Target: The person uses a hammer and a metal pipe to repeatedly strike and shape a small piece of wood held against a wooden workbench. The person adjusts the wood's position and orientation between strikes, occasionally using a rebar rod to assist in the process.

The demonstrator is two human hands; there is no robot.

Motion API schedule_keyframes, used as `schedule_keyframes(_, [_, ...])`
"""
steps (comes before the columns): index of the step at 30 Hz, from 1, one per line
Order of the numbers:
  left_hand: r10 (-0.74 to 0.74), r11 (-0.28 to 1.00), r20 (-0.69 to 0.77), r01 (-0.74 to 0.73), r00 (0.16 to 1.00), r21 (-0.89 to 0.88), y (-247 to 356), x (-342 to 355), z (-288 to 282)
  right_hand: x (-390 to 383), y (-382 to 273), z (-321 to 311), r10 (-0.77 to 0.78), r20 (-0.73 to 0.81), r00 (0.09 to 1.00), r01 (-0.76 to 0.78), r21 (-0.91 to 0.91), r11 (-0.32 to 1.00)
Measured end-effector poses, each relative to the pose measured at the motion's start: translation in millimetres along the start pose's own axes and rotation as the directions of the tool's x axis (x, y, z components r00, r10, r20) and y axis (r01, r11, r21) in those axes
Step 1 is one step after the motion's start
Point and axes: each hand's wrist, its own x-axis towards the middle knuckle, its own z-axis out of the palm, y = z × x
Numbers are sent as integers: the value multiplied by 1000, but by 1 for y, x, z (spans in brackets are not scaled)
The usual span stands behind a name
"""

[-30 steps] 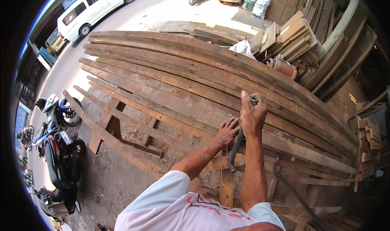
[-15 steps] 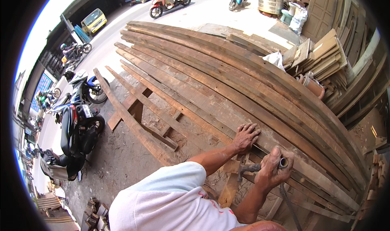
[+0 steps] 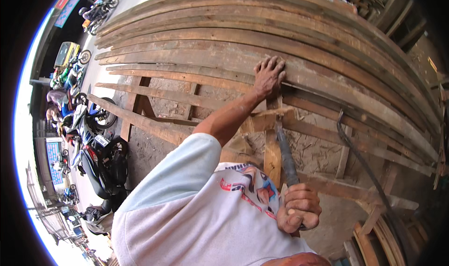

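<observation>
My left hand (image 3: pixel 270 79) lies with fingers spread on a wide weathered plank (image 3: pixel 210 55), near its close edge. In my right hand (image 3: pixel 299 209), wrapped tight near the handle's end, is a hammer (image 3: pixel 286 151) with a dark wrapped handle. Its metal head points away from me, seen nearly edge-on beside a wooden support post (image 3: pixel 272 158). The hammer is held low, close to my shirt and apart from the plank. To the right, a dark bar with a hooked tip, like a crowbar (image 3: pixel 359 157), leans against the timber.
Several long boards (image 3: pixel 262 36) lie side by side beyond my left hand. Narrower beams (image 3: pixel 154 92) and crosspieces stand over dirt and wood scraps. Parked motorcycles (image 3: pixel 100 165) are at the left beside the street. Short timber pieces (image 3: pixel 367 247) sit at lower right.
My right hand has brought the hammer down and back toward my body, away from the boards. The left hand stays on the plank. The whole view has turned.
</observation>
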Motion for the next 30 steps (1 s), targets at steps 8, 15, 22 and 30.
schedule_keyframes(8, [375, 872, 596, -52, 710, -487, 19, -17, -92, -9, -23, -15, 89, 12, 996, -88, -58, 994])
schedule_keyframes(15, [157, 863, 204, -33, 966, -504, 48, -96, -73, -17, -26, -16, 160, 3, 987, -160, -32, 987])
schedule_keyframes(22, [329, 837, 341, -105, 881, -538, 21, -97, -76, -8, -20, -20, 169, 12, 986, -169, 28, 985])
schedule_keyframes(30, [419, 817, 525, -55, 741, -574, 18, -93, -93, 2, -17, -64, 269, 61, 961, -276, 181, 944])
